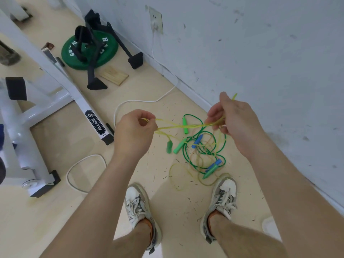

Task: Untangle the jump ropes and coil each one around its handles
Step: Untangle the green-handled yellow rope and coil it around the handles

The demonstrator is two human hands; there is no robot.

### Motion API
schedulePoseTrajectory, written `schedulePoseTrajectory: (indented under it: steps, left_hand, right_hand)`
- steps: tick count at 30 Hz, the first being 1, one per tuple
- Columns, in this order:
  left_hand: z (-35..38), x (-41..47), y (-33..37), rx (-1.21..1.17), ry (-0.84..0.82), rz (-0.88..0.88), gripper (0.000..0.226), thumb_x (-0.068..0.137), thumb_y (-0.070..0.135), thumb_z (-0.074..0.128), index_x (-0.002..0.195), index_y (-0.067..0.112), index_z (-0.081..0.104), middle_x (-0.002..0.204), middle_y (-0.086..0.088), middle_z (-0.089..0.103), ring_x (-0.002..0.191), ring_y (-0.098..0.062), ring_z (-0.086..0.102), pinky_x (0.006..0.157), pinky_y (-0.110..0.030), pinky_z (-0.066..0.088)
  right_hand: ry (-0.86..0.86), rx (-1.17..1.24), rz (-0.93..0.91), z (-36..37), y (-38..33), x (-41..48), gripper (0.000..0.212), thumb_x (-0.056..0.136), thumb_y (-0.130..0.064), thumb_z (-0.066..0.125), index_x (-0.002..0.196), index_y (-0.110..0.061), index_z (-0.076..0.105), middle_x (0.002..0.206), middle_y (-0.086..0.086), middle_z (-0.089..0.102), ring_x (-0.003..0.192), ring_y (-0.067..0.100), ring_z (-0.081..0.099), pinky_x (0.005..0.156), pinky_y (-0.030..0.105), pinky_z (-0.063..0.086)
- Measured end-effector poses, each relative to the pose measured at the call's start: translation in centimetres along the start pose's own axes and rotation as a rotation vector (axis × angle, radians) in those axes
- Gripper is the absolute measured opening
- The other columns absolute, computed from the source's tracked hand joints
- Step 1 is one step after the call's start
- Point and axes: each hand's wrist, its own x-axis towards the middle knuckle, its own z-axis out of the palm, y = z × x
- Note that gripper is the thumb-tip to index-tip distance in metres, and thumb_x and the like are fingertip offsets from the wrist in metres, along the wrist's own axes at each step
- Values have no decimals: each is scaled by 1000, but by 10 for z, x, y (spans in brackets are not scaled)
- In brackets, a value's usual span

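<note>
Pinched between thumb and fingertips of the left hand (pixel 135 127), the yellow rope (pixel 178 126) is stretched in doubled strands across to the right hand (pixel 234 120), where it is gripped in curled fingers. A green handle (pixel 169 147) is hung just below the left hand. Untangling is judged to be at an early stage: the tangle (pixel 202 151) of green and yellow loops and handles is left on the floor (pixel 55 220) beneath. Next, the yellow strands would need to be drawn free of the green loops. Room is bounded by the white machine frame (pixel 74 94) on the left and the wall (pixel 260 53) close on the right.
</note>
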Motion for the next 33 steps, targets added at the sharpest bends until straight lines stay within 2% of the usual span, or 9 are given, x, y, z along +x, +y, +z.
schedulePoseTrajectory:
  steps: [3, 6, 10, 13, 17, 20, 25, 28, 33]
  left_hand:
    - [0, -4, 8, -406, -11, -26, 13, 88, 4, 61, 87, 16, 64, 83, -6, 72, 80, -21, 70, 75, -36, 56]
    - [-1, -10, 17, -706, -67, -58, 12, 91, 0, 59, 93, 11, 59, 81, -9, 70, 77, -24, 70, 77, -37, 57]
    - [2, -16, 22, -828, -122, -70, 16, 91, 1, 58, 103, 12, 55, 79, -8, 66, 57, -21, 60, 65, -35, 55]
    - [7, -21, 24, -716, -237, -4, 22, 89, -2, 60, 107, 11, 55, 78, -9, 69, 51, -20, 51, 56, -30, 48]
    - [12, -26, 24, -625, -363, 30, 18, 88, 0, 63, 103, 8, 58, 78, -15, 69, 49, -19, 48, 49, -26, 42]
    - [9, -22, 23, -599, -375, 21, 16, 89, 1, 62, 102, 10, 60, 81, -15, 71, 46, -16, 37, 45, -22, 31]
    - [-10, -8, 19, -330, -534, -34, 17, 88, 7, 64, 103, 14, 66, 71, -11, 70, 43, -14, 29, 39, -18, 26]
    - [-25, 4, 8, 23, -257, 50, 13, 86, 16, 64, 92, 26, 68, 64, 2, 71, 47, -13, 39, 43, -20, 34]
    - [-29, 15, -15, 194, 138, 101, 16, 92, 20, 50, 91, 30, 63, 72, 5, 67, 60, -21, 61, 61, -35, 52]
  right_hand:
    - [51, -213, -41, -3, 11, 8, 48, 100, -32, 45, 59, -15, 66, 76, 17, 70, 68, 17, 60, 71, 36, 53]
    - [-214, -703, 158, -10, 20, 10, 30, 95, -16, 49, 71, -6, 65, 67, 13, 72, 52, 18, 57, 59, 27, 46]
    - [-364, -1180, 224, -7, 20, 1, 31, 91, -37, 60, 82, -8, 57, 72, 6, 63, 64, 18, 58, 60, 26, 44]
    - [-328, -768, -58, 0, 11, -3, 41, 90, -25, 64, 129, -23, 53, 126, 0, 58, 116, 13, 56, 89, 28, 45]
    - [-652, -190, -81, 21, -2, -18, 22, 91, -4, 55, 107, -14, 66, 87, -1, 71, 89, 8, 69, 78, 26, 50]
    - [-306, -326, -155, 29, 9, -9, 15, 93, -21, 60, 84, -15, 70, 58, -4, 62, 51, 2, 58, 58, 19, 42]
    - [419, -200, -197, 5, 24, 17, 33, 91, -35, 59, 73, -8, 66, 55, -4, 48, 54, 15, 44, 61, 29, 36]
    - [559, 95, -64, -11, 24, 23, 40, 91, -42, 55, 64, -13, 59, 58, 3, 44, 58, 22, 43, 51, 30, 36]
    - [446, 393, 130, -18, 19, 20, 37, 102, -32, 47, 73, -11, 58, 55, 2, 52, 41, 13, 52, 39, 16, 30]
